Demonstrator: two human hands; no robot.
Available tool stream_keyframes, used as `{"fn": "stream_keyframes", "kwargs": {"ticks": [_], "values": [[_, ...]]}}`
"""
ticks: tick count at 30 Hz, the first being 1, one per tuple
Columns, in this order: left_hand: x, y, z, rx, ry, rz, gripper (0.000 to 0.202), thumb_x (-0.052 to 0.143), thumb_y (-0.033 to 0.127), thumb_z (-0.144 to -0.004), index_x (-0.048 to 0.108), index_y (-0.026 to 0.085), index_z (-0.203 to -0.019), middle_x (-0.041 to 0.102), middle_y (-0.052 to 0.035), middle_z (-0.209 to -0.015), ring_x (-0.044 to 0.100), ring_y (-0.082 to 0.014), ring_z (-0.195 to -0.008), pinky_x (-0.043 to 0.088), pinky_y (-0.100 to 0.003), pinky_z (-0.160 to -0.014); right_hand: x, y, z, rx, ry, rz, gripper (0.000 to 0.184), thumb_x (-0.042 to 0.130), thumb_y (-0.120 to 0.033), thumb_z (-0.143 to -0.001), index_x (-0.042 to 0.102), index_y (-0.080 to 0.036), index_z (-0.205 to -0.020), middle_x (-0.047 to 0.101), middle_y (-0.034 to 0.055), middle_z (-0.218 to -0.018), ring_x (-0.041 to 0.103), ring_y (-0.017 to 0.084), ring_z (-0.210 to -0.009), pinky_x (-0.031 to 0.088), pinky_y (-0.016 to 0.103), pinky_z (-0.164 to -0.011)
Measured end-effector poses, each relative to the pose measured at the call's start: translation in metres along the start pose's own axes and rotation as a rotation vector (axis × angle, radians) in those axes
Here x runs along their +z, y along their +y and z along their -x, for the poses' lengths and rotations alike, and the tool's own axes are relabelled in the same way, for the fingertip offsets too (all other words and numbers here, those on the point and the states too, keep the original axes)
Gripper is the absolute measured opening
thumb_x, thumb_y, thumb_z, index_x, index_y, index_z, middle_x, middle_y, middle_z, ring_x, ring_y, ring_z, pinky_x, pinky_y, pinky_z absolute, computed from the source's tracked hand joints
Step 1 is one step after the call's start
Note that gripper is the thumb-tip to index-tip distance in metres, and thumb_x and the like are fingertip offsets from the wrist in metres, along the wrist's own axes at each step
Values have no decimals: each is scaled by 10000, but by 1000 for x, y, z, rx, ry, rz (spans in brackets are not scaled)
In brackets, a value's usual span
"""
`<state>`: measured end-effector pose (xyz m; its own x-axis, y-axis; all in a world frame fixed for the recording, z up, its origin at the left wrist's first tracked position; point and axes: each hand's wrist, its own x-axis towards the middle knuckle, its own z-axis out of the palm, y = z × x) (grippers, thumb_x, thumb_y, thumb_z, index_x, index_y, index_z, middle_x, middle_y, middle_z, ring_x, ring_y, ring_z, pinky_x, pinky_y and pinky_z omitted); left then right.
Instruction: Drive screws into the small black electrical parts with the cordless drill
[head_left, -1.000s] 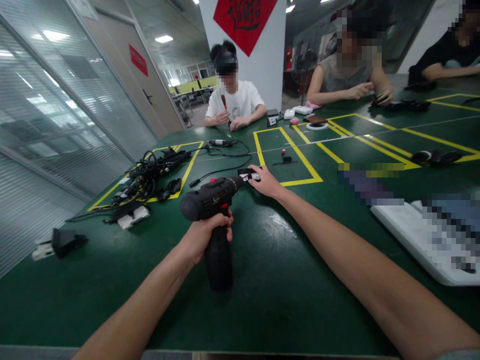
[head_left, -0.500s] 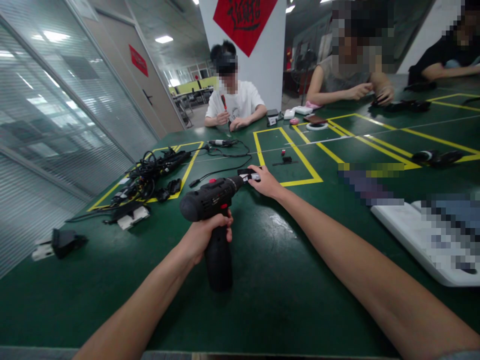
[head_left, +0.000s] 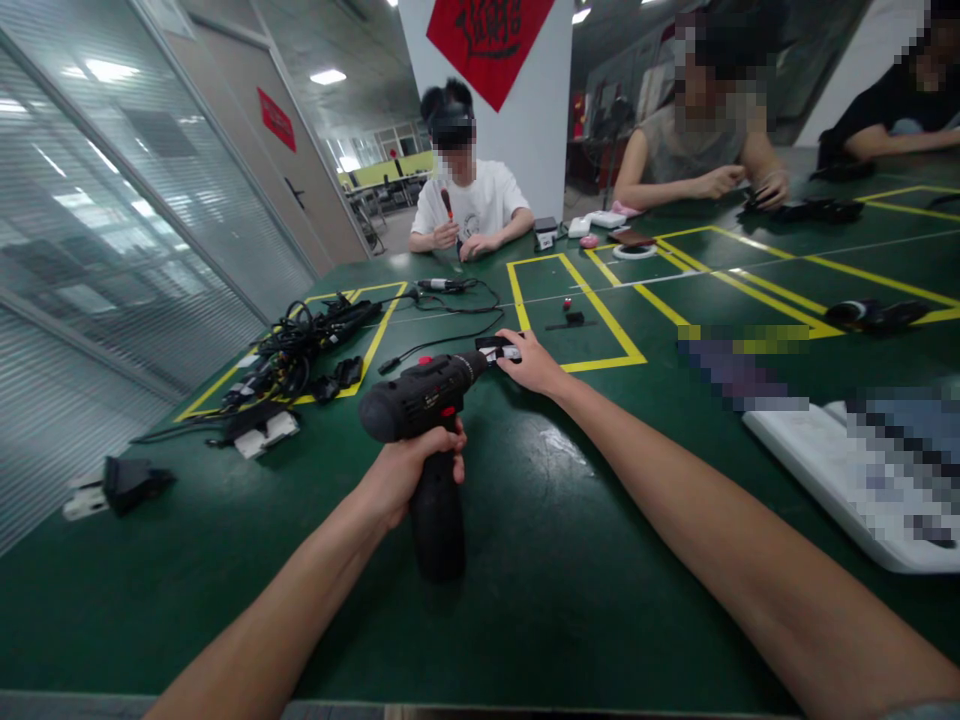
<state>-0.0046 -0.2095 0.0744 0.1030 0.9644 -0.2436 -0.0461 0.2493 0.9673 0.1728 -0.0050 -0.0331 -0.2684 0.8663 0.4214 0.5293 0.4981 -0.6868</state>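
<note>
on the head camera, the only view i have, almost nothing changes over the last second; the left hand is closed round the grip of a black cordless drill, its fingers curled below the red trigger; the drill points away from me and a little to the right, its chuck just beside a small black-and-white piece on the green table; the right hand is narrow, thumb and fingers round that piece from its right side; the drill's nose meets or nearly meets the piece, and from this far off i cannot tell which; nor can i tell whether the drill's base rests on the table, or whether the chuck is turning; since both hands and the drill keep their places, i judge that the work is in a steady hold, tool and piece lined up, with no slip i can make out; to the left a tangle of black cables lies across a yellow tape outline, a white-labelled black part near it; across the table a co-worker in a white shirt holds a screwdriver roughly upright, well apart from the drill.
</note>
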Motion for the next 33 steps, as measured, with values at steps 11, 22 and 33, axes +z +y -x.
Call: {"fn": "stream_keyframes", "kwargs": {"ticks": [11,22,33], "values": [[0,1,0,5,1,-15,184,628,213,-682,591,140,-847,567,10,-716,557,-105,-504,432,-261,-541,0,0,0,2,4,-1,502,596,-271,-830,530,-232,-1325,481,105,-1231,566,245,-1133,444,403,-1033],[0,0,0,-11,5,-8,182,633,219,-659,583,145,-818,560,16,-687,547,-102,-495,427,-255,-533,3,4,-1,-12,16,-1,514,596,-251,-821,527,-217,-1329,479,104,-1227,555,236,-1159,416,386,-1067],[0,1,0,-10,6,-1,200,643,221,-656,592,139,-831,572,16,-701,556,-98,-495,432,-250,-530,1,-1,0,5,5,1,500,586,-269,-831,532,-213,-1326,483,102,-1210,562,230,-1141,418,379,-1063]]}}
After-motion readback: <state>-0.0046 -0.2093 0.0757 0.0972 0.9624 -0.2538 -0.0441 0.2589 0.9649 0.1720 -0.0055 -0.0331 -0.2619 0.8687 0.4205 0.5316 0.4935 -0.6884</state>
